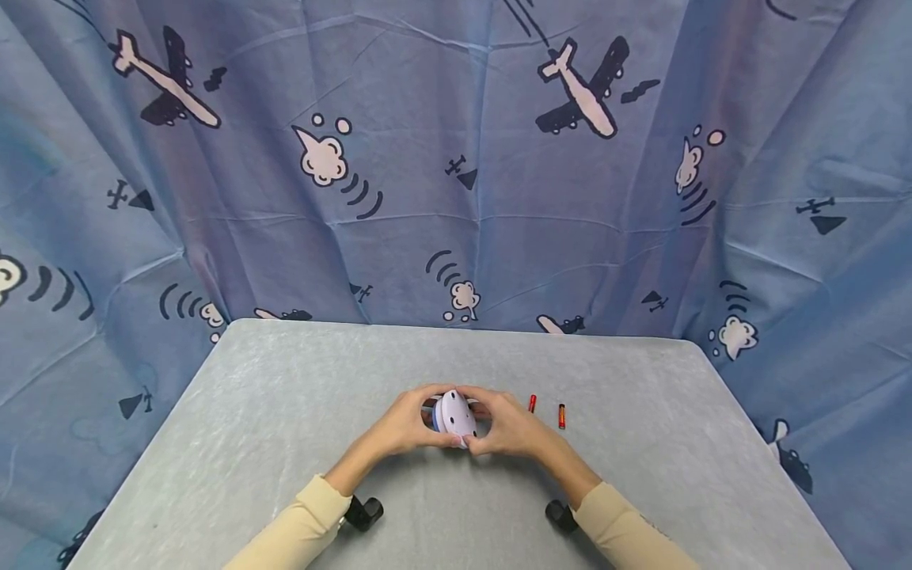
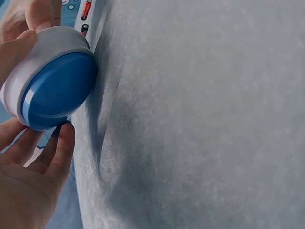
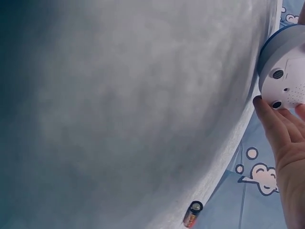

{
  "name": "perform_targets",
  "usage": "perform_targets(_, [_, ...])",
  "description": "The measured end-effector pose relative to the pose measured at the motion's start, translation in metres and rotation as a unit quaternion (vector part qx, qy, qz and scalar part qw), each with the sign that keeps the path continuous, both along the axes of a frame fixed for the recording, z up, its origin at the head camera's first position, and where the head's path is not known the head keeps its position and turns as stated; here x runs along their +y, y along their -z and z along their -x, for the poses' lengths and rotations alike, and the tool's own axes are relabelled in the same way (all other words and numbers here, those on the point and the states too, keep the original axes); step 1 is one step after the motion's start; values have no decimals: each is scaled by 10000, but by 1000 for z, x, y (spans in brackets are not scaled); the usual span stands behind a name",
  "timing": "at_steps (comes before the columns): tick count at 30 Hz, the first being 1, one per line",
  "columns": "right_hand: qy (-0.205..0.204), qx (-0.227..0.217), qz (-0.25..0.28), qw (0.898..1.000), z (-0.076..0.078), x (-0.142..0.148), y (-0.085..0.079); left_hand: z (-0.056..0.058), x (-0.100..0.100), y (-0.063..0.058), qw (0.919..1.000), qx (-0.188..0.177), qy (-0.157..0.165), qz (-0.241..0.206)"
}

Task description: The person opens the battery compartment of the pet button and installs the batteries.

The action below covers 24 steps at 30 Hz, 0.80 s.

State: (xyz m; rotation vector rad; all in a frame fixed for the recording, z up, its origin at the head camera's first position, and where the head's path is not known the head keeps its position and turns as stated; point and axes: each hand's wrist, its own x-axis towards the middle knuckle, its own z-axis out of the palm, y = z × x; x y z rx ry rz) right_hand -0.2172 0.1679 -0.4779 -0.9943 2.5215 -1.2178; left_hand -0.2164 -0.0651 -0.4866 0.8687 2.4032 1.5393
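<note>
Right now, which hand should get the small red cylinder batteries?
Probably the right hand: it's nearer both batteries. The left hand is across the round white-and-blue device both hands hold.

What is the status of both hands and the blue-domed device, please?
Left hand and right hand: both gripping blue-domed white device. Device tilted on edge, dome facing left. Two batteries on table, right of device; nothing seen blocking hands.

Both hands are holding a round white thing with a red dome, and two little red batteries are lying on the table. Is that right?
Almost! The dome is blue, not red; the left wrist view shows it. The left hand and right hand do hold the round white thing, and two little red batteries lie on the table.
</note>
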Motion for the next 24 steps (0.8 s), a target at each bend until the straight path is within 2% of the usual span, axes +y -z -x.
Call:
perform_targets(6, [-46, 126, -184, 9997, 0, -1, -3, 0, 0, -2, 10000, -63, -23, 47])
perform_targets(11, [-82, -189, 74, 9998, 0, 3, -4, 2, -2, -2, 9999, 31, 75, 75])
perform_targets(14, [-155, -211, 268, 9993, 0, 4, -3, 2, -5, -2, 9999, 20, 64, 76])
perform_targets(19, [-294, 50, 309, 9991, -1, 3, -2, 0, -7, 0, 9999, -124, 41, -50])
perform_targets(24, [-351, 317, 277, 9985, -4, 0, -2, -1, -9, 2, 9999, -86, 4, -127])
